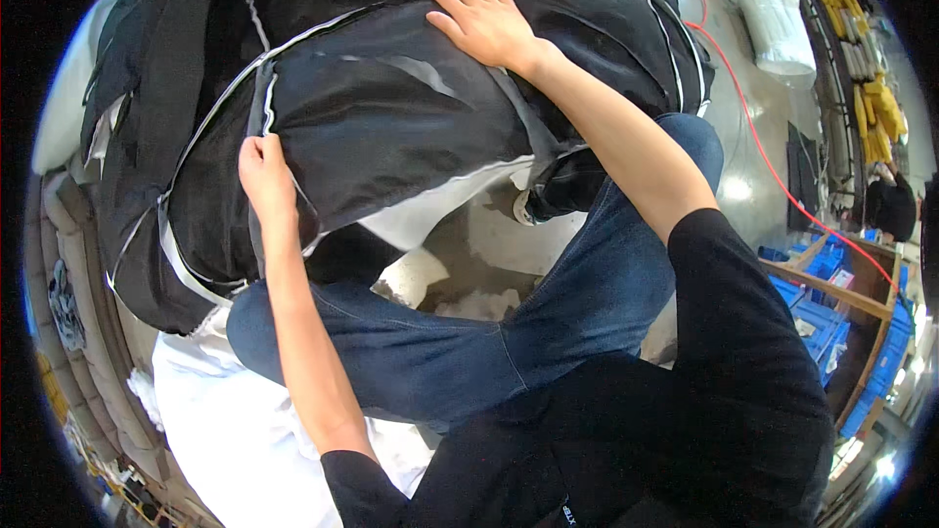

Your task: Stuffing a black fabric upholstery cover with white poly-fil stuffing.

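A large heap of black fabric pieces with white edge piping (pixel 391 98) fills the upper middle of the view, lying over my knees. My left hand (pixel 262 174) pinches the white-edged corner of the top black piece at its left side. My right hand (pixel 481 15) lies flat with spread fingers on the upper part of the same heap. Both my legs, in blue jeans (pixel 509 323), are bent under the fabric.
White fabric (pixel 235 430) lies at my lower left and a white bundle (pixel 773 10) sits on the floor at upper right. A red cable (pixel 753 137) runs across the grey floor. Blue crates on a wooden shelf (pixel 831 303) stand at right, yellow items above them.
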The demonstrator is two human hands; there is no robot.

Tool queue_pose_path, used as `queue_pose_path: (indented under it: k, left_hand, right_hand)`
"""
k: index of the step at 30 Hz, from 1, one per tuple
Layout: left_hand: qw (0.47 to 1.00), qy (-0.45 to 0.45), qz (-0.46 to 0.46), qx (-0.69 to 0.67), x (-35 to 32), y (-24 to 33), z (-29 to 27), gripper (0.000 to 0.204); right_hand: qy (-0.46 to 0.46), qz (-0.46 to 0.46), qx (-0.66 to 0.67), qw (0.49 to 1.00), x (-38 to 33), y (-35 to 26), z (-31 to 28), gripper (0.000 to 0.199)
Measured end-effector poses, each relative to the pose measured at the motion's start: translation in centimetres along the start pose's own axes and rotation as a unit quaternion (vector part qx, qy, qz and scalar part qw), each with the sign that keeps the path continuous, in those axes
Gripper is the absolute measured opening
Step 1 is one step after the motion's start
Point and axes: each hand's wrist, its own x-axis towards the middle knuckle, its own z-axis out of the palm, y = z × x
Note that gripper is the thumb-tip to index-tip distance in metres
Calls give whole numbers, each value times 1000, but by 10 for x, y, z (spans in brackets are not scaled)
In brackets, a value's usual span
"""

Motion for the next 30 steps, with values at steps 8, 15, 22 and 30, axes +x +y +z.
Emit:
queue_pose_path:
  k: [8, 15, 22, 30]
  left_hand:
    - [983, -166, -75, 29, 39, -3, -11, 27]
    - [929, -20, 180, 324, -23, 55, 0, 38]
    - [817, -236, 404, 339, -31, 79, 17, 56]
    - [819, -211, 405, 348, -64, 84, 21, 57]
  right_hand:
    - [34, -18, 22, 999, 20, 18, 25, 52]
    - [-25, -21, 130, 991, -6, 21, 5, 53]
    - [-115, 40, 267, 956, -42, -32, -63, 69]
    - [-40, 13, 140, 989, -15, -67, -108, 50]
